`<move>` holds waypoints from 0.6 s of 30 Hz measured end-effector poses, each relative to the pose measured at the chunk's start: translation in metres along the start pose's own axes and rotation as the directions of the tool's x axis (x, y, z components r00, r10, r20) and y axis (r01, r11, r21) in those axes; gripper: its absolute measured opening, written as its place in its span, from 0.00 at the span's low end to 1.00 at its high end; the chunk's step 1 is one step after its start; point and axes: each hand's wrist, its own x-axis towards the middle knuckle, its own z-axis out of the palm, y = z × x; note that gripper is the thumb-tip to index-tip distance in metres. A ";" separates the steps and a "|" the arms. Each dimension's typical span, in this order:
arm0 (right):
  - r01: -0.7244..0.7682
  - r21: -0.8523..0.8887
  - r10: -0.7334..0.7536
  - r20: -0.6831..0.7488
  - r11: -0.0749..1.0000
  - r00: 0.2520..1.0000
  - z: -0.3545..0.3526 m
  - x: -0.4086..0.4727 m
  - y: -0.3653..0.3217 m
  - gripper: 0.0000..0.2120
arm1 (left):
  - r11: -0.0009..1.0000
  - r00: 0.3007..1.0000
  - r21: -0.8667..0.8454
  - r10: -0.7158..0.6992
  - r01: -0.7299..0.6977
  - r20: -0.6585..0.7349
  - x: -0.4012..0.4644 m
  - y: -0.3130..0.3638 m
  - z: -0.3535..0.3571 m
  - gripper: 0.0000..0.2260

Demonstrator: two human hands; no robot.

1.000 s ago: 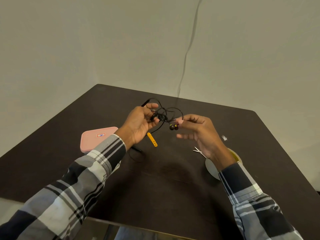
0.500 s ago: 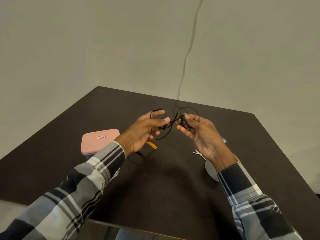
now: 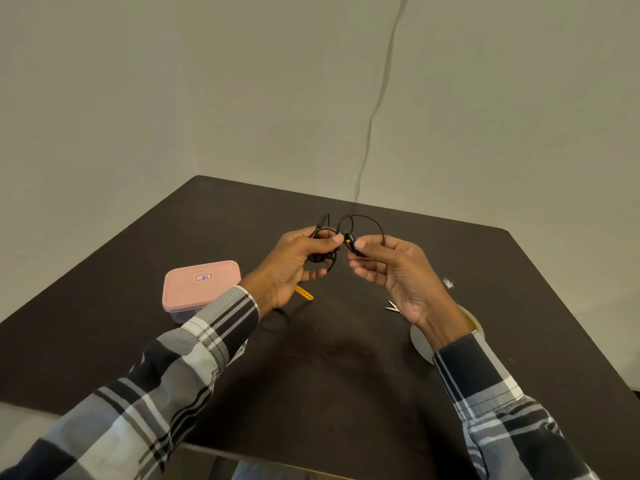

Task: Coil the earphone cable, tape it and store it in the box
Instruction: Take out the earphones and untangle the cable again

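Note:
I hold a black earphone cable (image 3: 363, 220) above the dark table (image 3: 346, 375). My left hand (image 3: 294, 268) grips a bunch of its loops. My right hand (image 3: 391, 271) pinches the black-and-yellow earbuds (image 3: 349, 240) between thumb and fingers, close to the left thumb. A loop arcs over both hands. A yellow piece of the earphones (image 3: 304, 294) hangs below my left hand, and more cable trails onto the table there. The pink-lidded box (image 3: 201, 287) stands shut to the left. A tape roll (image 3: 420, 341) lies partly hidden under my right wrist.
Small scissors (image 3: 392, 307) lie just left of my right wrist, mostly hidden. A small crumpled scrap (image 3: 448, 283) sits to the right. The table's far corner meets a plain wall, where a thin cord (image 3: 374, 109) hangs down.
My right hand took hold of the earbuds and came close to my left hand. Both hands rose slightly and the loops tightened between them.

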 end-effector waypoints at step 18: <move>0.137 -0.029 -0.138 -0.036 0.990 0.990 -0.004 0.000 0.003 0.05 | 0.997 0.994 0.073 0.048 -0.041 -0.101 0.001 -0.002 0.002 0.13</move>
